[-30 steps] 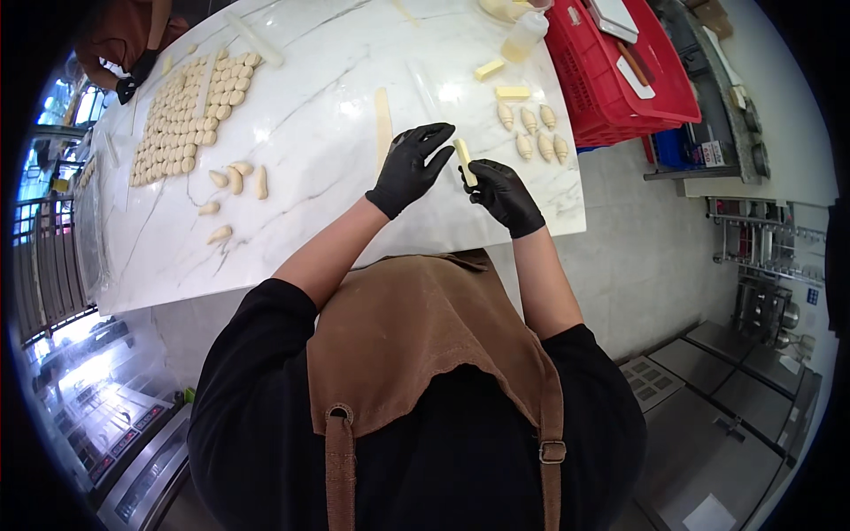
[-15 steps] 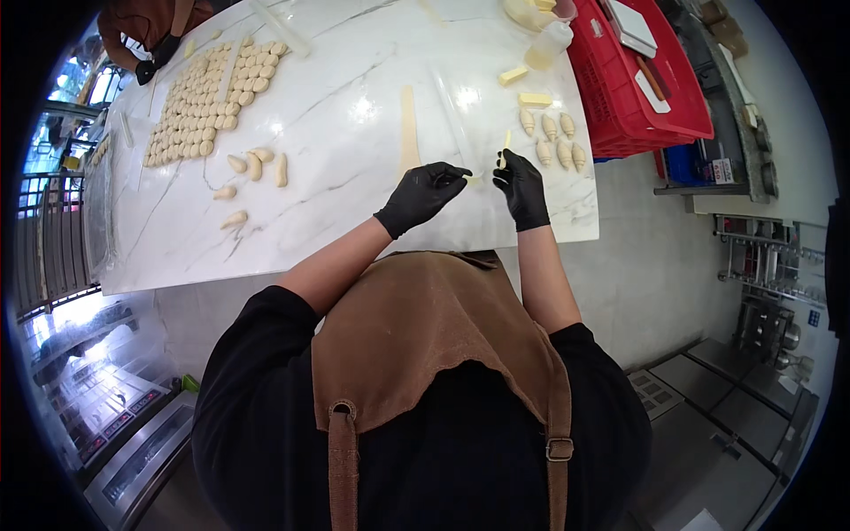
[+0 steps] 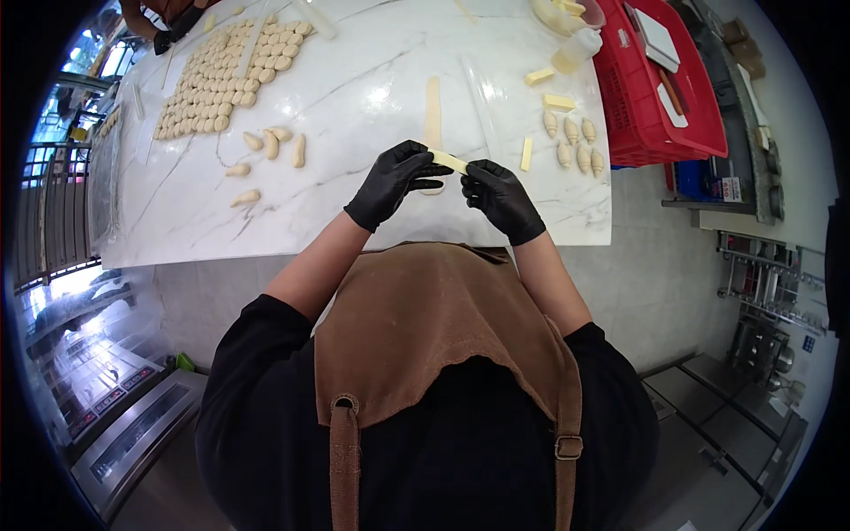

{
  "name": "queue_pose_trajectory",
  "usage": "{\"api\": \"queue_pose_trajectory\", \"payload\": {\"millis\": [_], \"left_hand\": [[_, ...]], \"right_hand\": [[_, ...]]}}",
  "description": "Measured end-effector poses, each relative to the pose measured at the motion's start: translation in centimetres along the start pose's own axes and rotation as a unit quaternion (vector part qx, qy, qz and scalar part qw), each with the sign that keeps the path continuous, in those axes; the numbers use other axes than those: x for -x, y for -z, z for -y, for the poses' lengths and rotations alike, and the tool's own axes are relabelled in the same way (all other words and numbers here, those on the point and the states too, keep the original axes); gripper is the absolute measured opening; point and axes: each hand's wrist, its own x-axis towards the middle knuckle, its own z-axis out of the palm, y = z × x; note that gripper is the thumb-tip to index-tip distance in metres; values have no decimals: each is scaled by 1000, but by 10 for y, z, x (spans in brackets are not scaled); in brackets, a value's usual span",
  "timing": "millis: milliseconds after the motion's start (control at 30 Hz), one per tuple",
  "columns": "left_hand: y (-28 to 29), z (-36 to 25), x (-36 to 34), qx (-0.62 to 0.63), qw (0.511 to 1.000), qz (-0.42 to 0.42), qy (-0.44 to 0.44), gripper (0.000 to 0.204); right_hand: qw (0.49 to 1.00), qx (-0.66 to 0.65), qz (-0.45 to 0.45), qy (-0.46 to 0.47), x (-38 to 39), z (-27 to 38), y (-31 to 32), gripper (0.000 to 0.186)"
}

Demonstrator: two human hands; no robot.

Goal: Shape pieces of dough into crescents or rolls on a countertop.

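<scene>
A short pale yellow butter stick [image 3: 449,161] is pinched at its left end by my left hand [image 3: 388,186] and at its right end by my right hand [image 3: 505,200], both in black gloves. They hold it across a long flat dough strip [image 3: 433,111] on the marble table. The strip's near end shows below my left fingertips; its middle is partly covered. Right of my right hand lies another butter stick [image 3: 527,154]. Beyond it are several rolled, ridged dough pieces [image 3: 571,142].
Two butter blocks [image 3: 559,103], a squeeze bottle [image 3: 576,50] and a bowl [image 3: 556,16] stand far right, beside a red crate [image 3: 637,97]. Many dough pieces [image 3: 212,88] cover the far left, with several loose ones [image 3: 298,150] nearer. A co-worker's gloved hand [image 3: 163,41] is top left.
My hands have come together, the right moving left, over the dough strip's near end. The butter stick now stretches between both; before, only a pale bit showed at my left fingertips. The view shifted slightly.
</scene>
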Motion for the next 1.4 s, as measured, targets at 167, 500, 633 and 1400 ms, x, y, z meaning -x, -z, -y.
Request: {"api": "queue_pose_trajectory", "payload": {"millis": [167,500,633,1400], "left_hand": [[-7,5,5,-363,903,-133,-187,15],[-24,7,9,-448,787,-175,-386,20],[-23,7,10,-461,768,-169,-412,25],[12,-20,4,-292,956,-17,-4,31]], "right_hand": [[974,169,-99,111,3,7,-34,18],[949,198,-96,226,5,4,-75,22],[949,200,-98,223,4,3,-76,25],[980,168,-6,109,-8,10,-34,21]]}}
